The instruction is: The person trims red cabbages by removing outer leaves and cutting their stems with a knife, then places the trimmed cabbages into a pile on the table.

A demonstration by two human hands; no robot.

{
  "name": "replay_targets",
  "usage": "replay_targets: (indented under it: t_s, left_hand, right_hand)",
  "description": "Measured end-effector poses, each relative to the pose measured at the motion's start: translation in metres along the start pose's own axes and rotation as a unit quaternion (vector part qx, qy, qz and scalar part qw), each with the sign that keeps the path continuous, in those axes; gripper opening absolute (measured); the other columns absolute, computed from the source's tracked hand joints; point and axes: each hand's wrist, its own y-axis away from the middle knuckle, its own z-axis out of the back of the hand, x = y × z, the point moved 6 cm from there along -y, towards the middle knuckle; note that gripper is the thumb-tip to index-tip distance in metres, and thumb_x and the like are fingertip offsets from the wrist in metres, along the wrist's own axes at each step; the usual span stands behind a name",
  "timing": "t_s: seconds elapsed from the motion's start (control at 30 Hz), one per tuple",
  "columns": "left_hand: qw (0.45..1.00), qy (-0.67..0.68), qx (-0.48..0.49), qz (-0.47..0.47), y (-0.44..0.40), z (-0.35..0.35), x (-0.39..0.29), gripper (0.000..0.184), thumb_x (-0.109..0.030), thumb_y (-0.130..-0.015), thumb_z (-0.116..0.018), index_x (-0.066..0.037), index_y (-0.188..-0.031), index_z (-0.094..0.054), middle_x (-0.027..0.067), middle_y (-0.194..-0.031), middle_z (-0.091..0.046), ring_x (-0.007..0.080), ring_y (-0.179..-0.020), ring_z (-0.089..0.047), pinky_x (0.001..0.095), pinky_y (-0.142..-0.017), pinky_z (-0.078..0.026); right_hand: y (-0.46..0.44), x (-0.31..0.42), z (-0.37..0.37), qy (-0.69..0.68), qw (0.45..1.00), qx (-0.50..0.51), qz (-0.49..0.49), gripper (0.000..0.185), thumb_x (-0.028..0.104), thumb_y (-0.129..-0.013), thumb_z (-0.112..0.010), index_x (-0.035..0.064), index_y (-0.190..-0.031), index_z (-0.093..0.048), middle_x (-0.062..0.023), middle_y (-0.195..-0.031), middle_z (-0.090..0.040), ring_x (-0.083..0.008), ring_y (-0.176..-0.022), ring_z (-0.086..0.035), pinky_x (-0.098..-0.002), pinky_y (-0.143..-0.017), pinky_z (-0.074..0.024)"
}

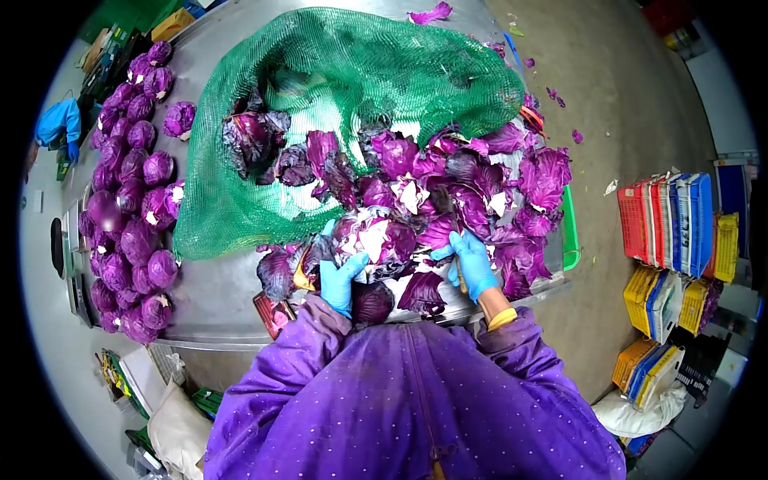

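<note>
Both of my hands wear blue gloves. My left hand (341,282) grips the lower left side of a red cabbage head (374,240) whose cut pale base faces up. Just right of that head, my right hand (470,262) is closed around a small handle (458,270); the tool's blade is hard to make out. Loose purple leaves (480,200) are heaped around and beyond both hands. A green mesh bag (384,64) lies spread behind them, with a darker cabbage (250,142) at its opening.
Many cabbage heads (132,192) are piled along the left of the metal table (216,300). Stacked plastic crates (666,220) stand on the floor at the right. A green crate edge (570,228) shows beside the table's right side. A blue garment (60,122) is at far left.
</note>
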Motion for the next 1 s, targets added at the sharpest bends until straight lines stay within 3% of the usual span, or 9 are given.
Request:
replay_targets:
  t_s: [0.17, 0.23, 0.37, 0.5, 0.63, 0.7, 0.77, 0.83, 1.0]
  left_hand:
    - [0.997, -0.034, 0.058, 0.039, -0.011, -0.005, -0.015, 0.082, 0.001, -0.074, -0.069, -0.002, -0.145, -0.026, 0.0116, -0.129, -0.050, 0.0196, -0.110, -0.054, 0.0322, -0.095, -0.045]
    - [0.996, -0.042, 0.058, 0.047, -0.014, -0.008, -0.014, 0.084, 0.001, -0.073, -0.071, -0.002, -0.144, -0.026, 0.0121, -0.128, -0.050, 0.0195, -0.109, -0.054, 0.0322, -0.095, -0.045]
    - [0.992, -0.096, 0.053, 0.055, -0.021, -0.011, -0.001, 0.088, 0.001, -0.069, -0.078, -0.002, -0.141, -0.027, 0.0126, -0.128, -0.047, 0.0203, -0.113, -0.052, 0.0335, -0.097, -0.044]
    - [0.994, -0.081, 0.062, 0.028, -0.019, -0.026, -0.003, 0.086, 0.000, -0.069, -0.080, -0.003, -0.138, -0.029, 0.0115, -0.127, -0.046, 0.0196, -0.115, -0.050, 0.0337, -0.099, -0.043]
    - [0.994, -0.088, 0.063, 0.015, -0.022, -0.027, -0.006, 0.084, -0.001, -0.070, -0.079, -0.002, -0.138, -0.030, 0.0107, -0.126, -0.046, 0.0193, -0.115, -0.050, 0.0330, -0.100, -0.041]
    - [0.993, -0.100, 0.065, 0.014, -0.021, -0.026, -0.004, 0.084, -0.001, -0.070, -0.079, -0.002, -0.138, -0.030, 0.0109, -0.127, -0.046, 0.0195, -0.115, -0.050, 0.0331, -0.100, -0.041]
    - [0.992, -0.114, 0.057, 0.010, -0.023, -0.026, -0.002, 0.086, -0.003, -0.070, -0.080, -0.001, -0.138, -0.029, 0.0115, -0.128, -0.045, 0.0200, -0.116, -0.049, 0.0335, -0.101, -0.040]
    - [0.989, -0.138, 0.039, -0.031, -0.024, -0.029, -0.004, 0.088, -0.006, -0.069, -0.081, 0.001, -0.139, -0.028, 0.0129, -0.129, -0.044, 0.0210, -0.118, -0.047, 0.0341, -0.103, -0.038]
    - [0.993, -0.115, 0.014, -0.026, -0.019, -0.036, -0.008, 0.090, -0.007, -0.067, -0.083, 0.002, -0.138, -0.028, 0.0142, -0.131, -0.042, 0.0206, -0.119, -0.046, 0.0338, -0.104, -0.037]
  right_hand:
    - [0.005, 0.016, 0.070, -0.024, 0.988, -0.134, 0.068, 0.027, 0.033, -0.098, -0.052, 0.0099, -0.112, -0.047, -0.0129, -0.088, -0.070, -0.0094, -0.035, -0.044, -0.0268, -0.030, -0.0322]
    - [0.031, 0.050, 0.066, 0.126, 0.965, -0.192, 0.129, 0.063, 0.031, -0.098, -0.051, 0.0101, -0.149, -0.021, -0.0207, -0.119, -0.060, -0.0184, -0.074, -0.063, -0.0293, -0.062, -0.0512]
    - [0.055, 0.063, -0.019, 0.242, 0.912, -0.065, 0.326, 0.064, 0.030, -0.097, -0.050, 0.0014, -0.147, -0.023, -0.0227, -0.122, -0.058, -0.0289, -0.096, -0.064, -0.0360, -0.087, -0.0481]
    - [0.047, 0.069, -0.047, 0.284, 0.922, -0.013, 0.261, 0.061, 0.034, -0.097, -0.051, 0.0042, -0.145, -0.029, -0.0201, -0.125, -0.059, -0.0290, -0.104, -0.064, -0.0389, -0.086, -0.0488]
    - [0.019, 0.065, 0.014, 0.245, 0.936, -0.173, 0.182, 0.062, 0.027, -0.096, -0.053, -0.0024, -0.144, -0.026, -0.0267, -0.132, -0.050, -0.0312, -0.120, -0.054, -0.0367, -0.099, -0.0439]
    - [0.041, 0.079, 0.003, 0.256, 0.910, -0.151, 0.290, 0.064, 0.029, -0.096, -0.053, -0.0004, -0.145, -0.025, -0.0276, -0.131, -0.051, -0.0330, -0.119, -0.055, -0.0382, -0.098, -0.0445]
    - [0.051, 0.081, -0.024, 0.242, 0.953, -0.044, 0.177, 0.063, 0.031, -0.096, -0.053, 0.0040, -0.146, -0.026, -0.0287, -0.126, -0.054, -0.0368, -0.114, -0.057, -0.0400, -0.095, -0.0456]
    - [0.038, 0.071, -0.035, 0.282, 0.913, -0.054, 0.291, 0.060, 0.032, -0.096, -0.051, 0.0097, -0.147, -0.028, -0.0264, -0.124, -0.057, -0.0403, -0.109, -0.059, -0.0415, -0.092, -0.0468]
    - [0.026, 0.057, -0.062, 0.351, 0.898, 0.011, 0.266, 0.061, 0.042, -0.097, -0.042, 0.0094, -0.147, -0.027, -0.0280, -0.139, -0.041, -0.0440, -0.115, -0.052, -0.0464, -0.094, -0.0455]
